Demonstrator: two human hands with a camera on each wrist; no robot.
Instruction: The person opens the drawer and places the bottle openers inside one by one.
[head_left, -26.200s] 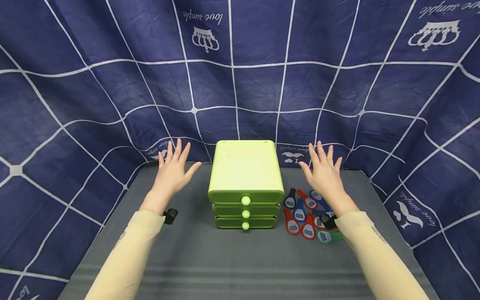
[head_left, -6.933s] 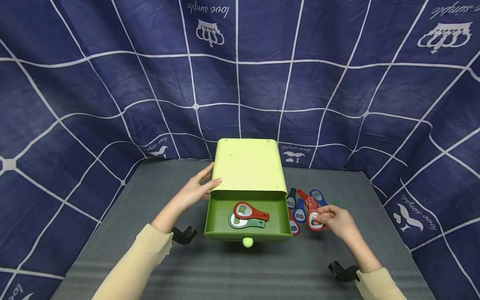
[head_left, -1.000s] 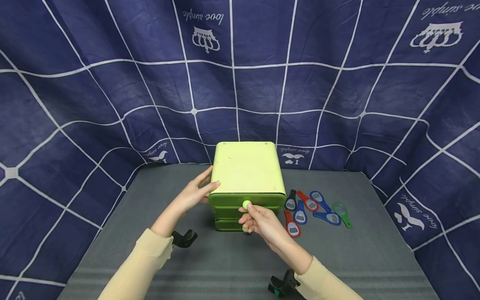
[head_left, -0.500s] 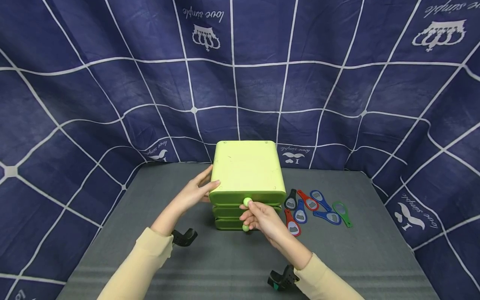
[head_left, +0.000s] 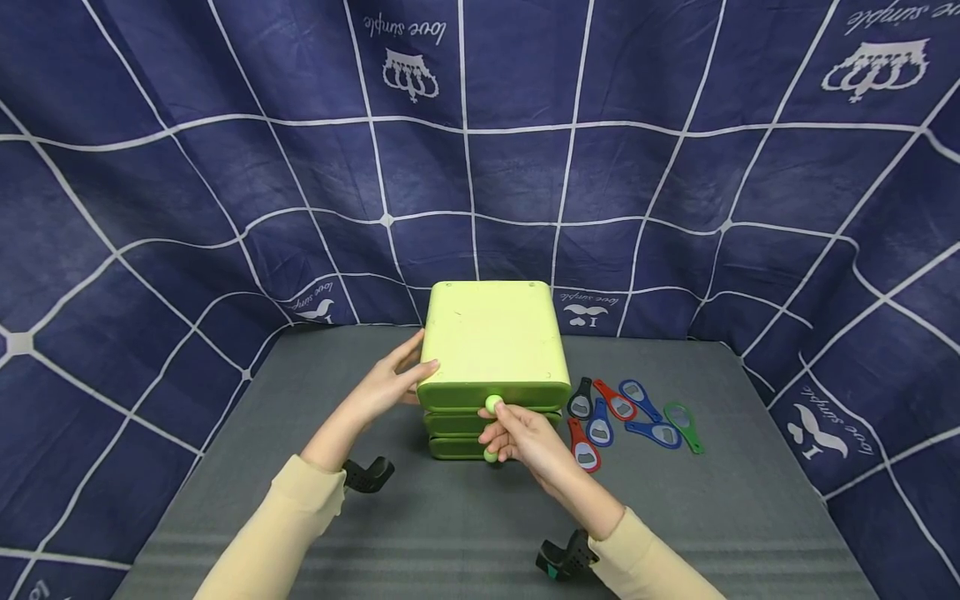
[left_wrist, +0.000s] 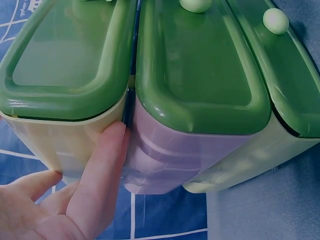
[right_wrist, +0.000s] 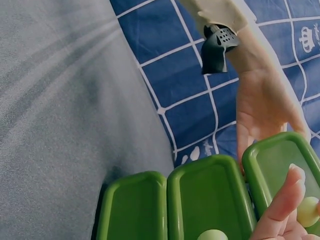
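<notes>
A light green cabinet with three darker green drawers stands upright in the middle of the table, all drawer fronts pushed in. With thumb and fingers, my right hand pinches the round knob of the top drawer. My left hand rests on the cabinet's upper left side, its thumb on the top edge and its fingers fairly straight along the wall. In the left wrist view, one finger reaches the gap below the top unit. The drawers' insides are hidden.
Several bottle openers lie right of the cabinet: a black one, red ones, blue ones and a green one. A dark blue gridded curtain surrounds the grey tabletop at the back and sides.
Several seconds ago the top drawer stood open with a red and a green bottle opener inside, and my right hand held another red one. Over the last second, hardly anything has moved.
</notes>
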